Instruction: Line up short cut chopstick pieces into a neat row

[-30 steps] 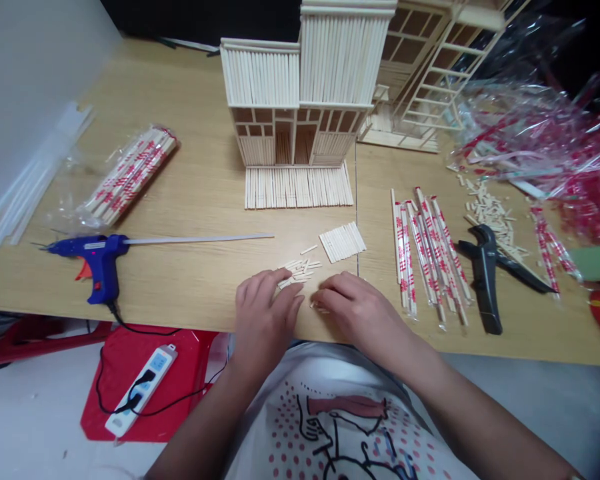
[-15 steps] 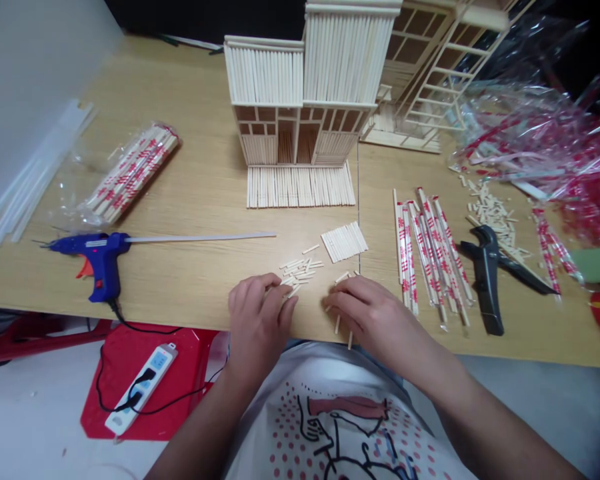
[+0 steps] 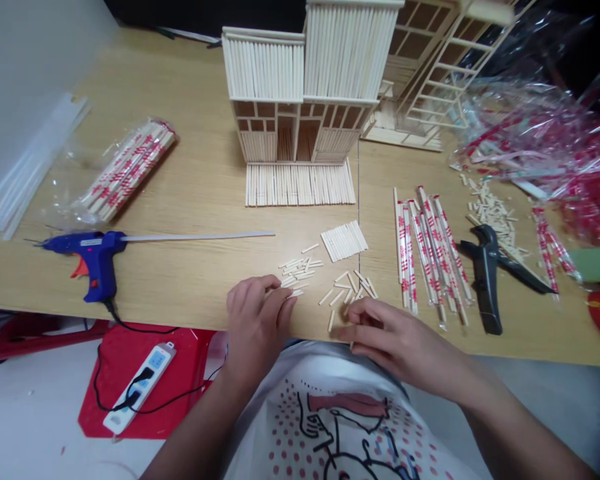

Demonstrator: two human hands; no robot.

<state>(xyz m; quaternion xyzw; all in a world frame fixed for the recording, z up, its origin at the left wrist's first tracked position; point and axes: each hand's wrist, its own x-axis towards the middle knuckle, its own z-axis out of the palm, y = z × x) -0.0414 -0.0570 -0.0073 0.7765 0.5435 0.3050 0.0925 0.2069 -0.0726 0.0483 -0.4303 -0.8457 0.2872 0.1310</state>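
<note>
My left hand (image 3: 257,310) rests at the table's front edge, fingers curled and thumb close to the index finger; what they may hold is hidden. Its fingertips border a loose pile of short wooden sticks (image 3: 300,268). To the right, my right hand (image 3: 387,333) hovers low over a second scatter of short sticks (image 3: 350,287), its index and middle fingers apart. One short stick (image 3: 331,321) lies beside its fingertips, and another is partly hidden under them. Beyond both piles lies a small flat panel (image 3: 344,241) of sticks joined side by side.
A stick-built model house (image 3: 300,127) stands at the back, with another stick structure (image 3: 420,100) behind. At left are a blue glue gun (image 3: 97,257) and packed chopsticks (image 3: 127,170). At right lie wrapped chopsticks (image 3: 435,253), a black cutter (image 3: 487,280), offcuts (image 3: 495,213) and plastic wrappers (image 3: 545,140).
My right hand has drawn back toward my body and slightly right, uncovering the scattered short sticks beneath it. My left hand has stayed nearly still.
</note>
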